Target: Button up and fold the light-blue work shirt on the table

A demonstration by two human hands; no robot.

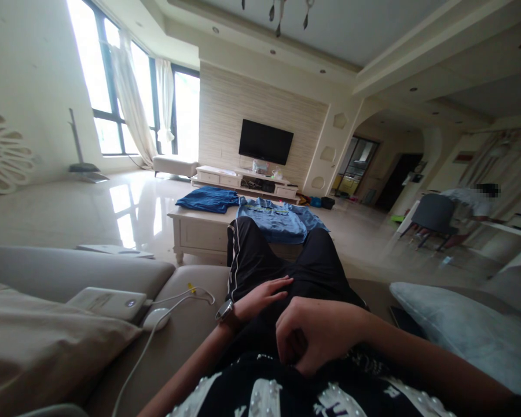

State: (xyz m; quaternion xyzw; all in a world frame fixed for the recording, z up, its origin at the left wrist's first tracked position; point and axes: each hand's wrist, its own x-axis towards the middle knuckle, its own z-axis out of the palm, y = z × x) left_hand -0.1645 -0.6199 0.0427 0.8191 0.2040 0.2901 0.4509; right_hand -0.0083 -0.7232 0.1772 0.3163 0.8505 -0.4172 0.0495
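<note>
My left hand (263, 298) lies flat on the dark trousers (260, 255) at my lap, its fingers stretched out and nothing in it. A watch (224, 311) sits on that wrist. Close to my belly, my right hand (315, 330) is curled into a loose fist beside the left one, with nothing visible inside. It is next to the black shirt (282, 382) with white beaded patches. Beyond my knees, a blue long-sleeved shirt (273, 220) is spread on a low white table (200, 231), and folded dark blue trousers (208, 198) lie to its left.
On the sofa (191, 330) to my left are a white power bank (106, 302) with a cable, a round white object (157, 318) and a beige cushion (39, 347). A pale pillow (455, 330) lies at right. Further right, a person (469, 202) sits by a grey chair (434, 211).
</note>
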